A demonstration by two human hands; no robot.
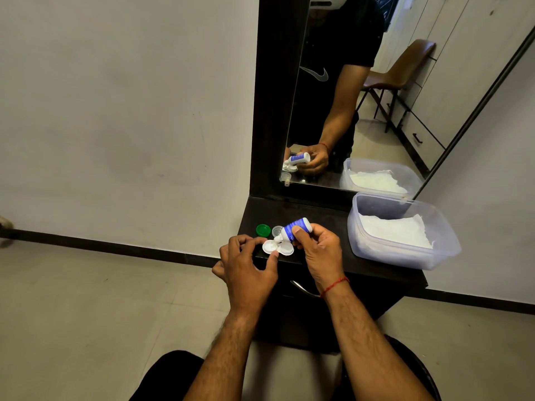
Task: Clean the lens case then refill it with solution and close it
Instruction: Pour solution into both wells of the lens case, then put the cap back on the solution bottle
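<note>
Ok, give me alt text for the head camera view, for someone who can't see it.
The right hand tips a blue-labelled solution bottle, nozzle down, over an open white lens case that the left hand holds on a dark dresser top. A green cap and a clear cap lie behind; a plastic tub of tissue sits to the right.
</note>
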